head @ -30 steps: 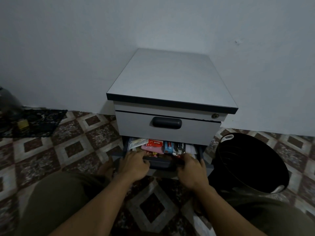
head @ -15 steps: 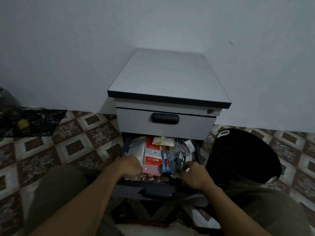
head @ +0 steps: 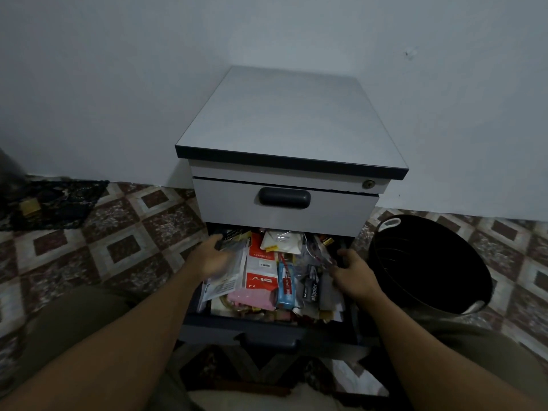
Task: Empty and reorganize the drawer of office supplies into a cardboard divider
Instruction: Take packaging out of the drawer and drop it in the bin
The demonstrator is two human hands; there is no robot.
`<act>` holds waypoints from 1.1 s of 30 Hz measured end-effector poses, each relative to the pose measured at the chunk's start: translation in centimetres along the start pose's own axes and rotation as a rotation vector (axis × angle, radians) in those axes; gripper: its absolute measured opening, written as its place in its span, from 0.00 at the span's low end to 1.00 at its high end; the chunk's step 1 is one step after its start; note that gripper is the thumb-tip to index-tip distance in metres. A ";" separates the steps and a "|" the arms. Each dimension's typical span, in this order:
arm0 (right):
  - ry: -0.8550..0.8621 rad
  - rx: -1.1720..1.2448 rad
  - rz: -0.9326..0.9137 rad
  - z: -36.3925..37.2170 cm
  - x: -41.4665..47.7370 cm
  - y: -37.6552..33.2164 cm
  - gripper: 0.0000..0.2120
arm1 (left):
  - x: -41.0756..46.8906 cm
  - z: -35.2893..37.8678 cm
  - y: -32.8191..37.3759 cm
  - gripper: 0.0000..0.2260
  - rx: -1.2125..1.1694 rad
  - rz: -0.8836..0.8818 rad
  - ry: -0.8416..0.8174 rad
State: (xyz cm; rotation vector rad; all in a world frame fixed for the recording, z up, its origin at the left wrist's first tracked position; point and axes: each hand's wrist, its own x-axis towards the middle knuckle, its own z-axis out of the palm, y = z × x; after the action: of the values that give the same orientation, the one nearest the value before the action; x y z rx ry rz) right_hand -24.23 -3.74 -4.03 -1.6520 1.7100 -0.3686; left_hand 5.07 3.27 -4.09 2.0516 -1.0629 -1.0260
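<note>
Our left hand (head: 212, 261) blurred on a clear plastic packet (head: 229, 279) at the left edge of the dark grey drawer (head: 267, 330), right hand (head: 354, 274) among crinkly wrappers (head: 318, 255) at the right edge, whether either's fingers grip, we cannot tell

Person's wearing olive-drab trousers (head: 74, 315), kinda khaki-green. It's plain fabric, and you can see it over both knees at the lower left and lower right of the view. Forearms (head: 142, 345) are bare right down to the bottom edge, and the left hand (head: 212, 259) and right hand (head: 354, 275) are bare too. Light's dim, so the cloth's finer details don't come through.
</note>
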 end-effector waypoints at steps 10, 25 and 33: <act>-0.011 -0.038 -0.007 0.1 -1.0 0.2 0.26 | 0.0 -0.3 -1.8 0.29 0.106 -0.023 -0.120; -0.022 -0.125 0.011 1.4 -3.1 2.6 0.28 | -2.6 -0.9 -2.7 0.37 0.276 -0.106 -0.239; 0.095 -0.119 -0.009 1.3 -3.0 1.0 0.27 | -2.3 1.8 -1.6 0.28 0.408 0.033 0.024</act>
State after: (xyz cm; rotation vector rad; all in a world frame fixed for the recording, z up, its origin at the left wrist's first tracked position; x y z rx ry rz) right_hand -24.35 -0.44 -4.67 -1.7526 1.8264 -0.3601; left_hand 3.29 5.73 -5.48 2.3462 -1.3780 -0.8143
